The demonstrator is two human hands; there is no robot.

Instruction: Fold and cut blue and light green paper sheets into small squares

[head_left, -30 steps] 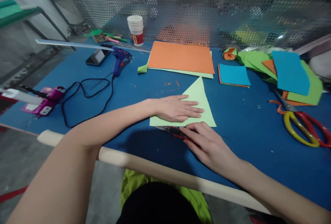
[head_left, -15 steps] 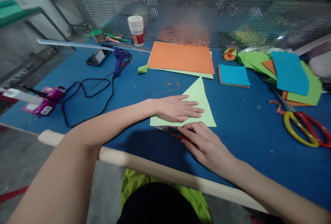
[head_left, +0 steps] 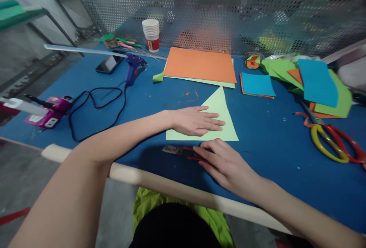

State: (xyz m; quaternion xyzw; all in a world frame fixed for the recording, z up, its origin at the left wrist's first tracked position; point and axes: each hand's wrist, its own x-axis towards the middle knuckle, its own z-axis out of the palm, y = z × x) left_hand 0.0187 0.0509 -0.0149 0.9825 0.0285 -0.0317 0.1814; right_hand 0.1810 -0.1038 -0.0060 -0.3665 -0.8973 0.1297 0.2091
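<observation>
A light green paper triangle (head_left: 227,126) lies on the blue table, its long straight edge toward me. My left hand (head_left: 197,121) rests flat on it with the fingers spread. Just below that edge, my right hand (head_left: 221,160) has its fingers closed on a utility knife (head_left: 183,151) with a dark and red handle. The knife's blade end points left and sits apart from the paper.
Orange sheets (head_left: 200,65) lie behind the triangle, with blue squares (head_left: 257,84) beside them. Scissors (head_left: 328,141) and paper scraps are at right. Paper cups (head_left: 151,36), a phone (head_left: 109,63), a glue gun (head_left: 132,68) and its looped cord are at left.
My right hand has drawn the knife a little toward me, off the paper's near edge, so its blade end now shows. My left hand stays flat on the paper.
</observation>
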